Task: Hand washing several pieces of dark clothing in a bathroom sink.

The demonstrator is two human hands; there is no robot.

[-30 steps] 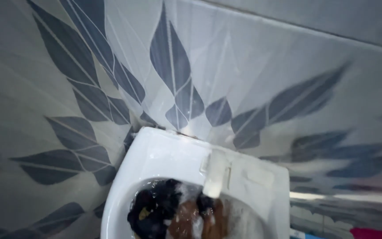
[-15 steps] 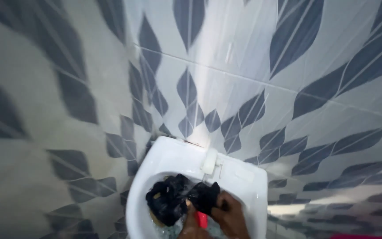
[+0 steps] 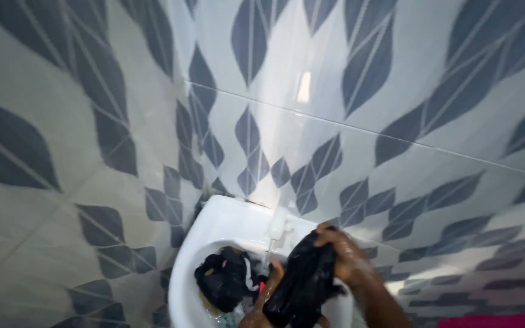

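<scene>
A white basin (image 3: pixel 214 228) sits in the corner of a tiled wall, with a white tap (image 3: pixel 276 226) running water into it. My right hand (image 3: pixel 343 255) grips the top of a wet black garment (image 3: pixel 302 285) and holds it up over the basin's right side. My left hand (image 3: pixel 265 300) is under the garment's lower part, against the cloth; only its fingers and wrist show at the frame's bottom edge. A second dark bundle of clothes (image 3: pixel 223 279) lies soaking in the basin to the left.
Glossy white wall tiles with grey leaf shapes (image 3: pixel 250 140) fill the view behind and left of the basin. A strip of pink fabric or plastic (image 3: pixel 493 319) shows at the bottom right corner.
My right hand has lifted the black garment up out of the water, from low in the basin to above its right rim. The view has shifted slightly left.
</scene>
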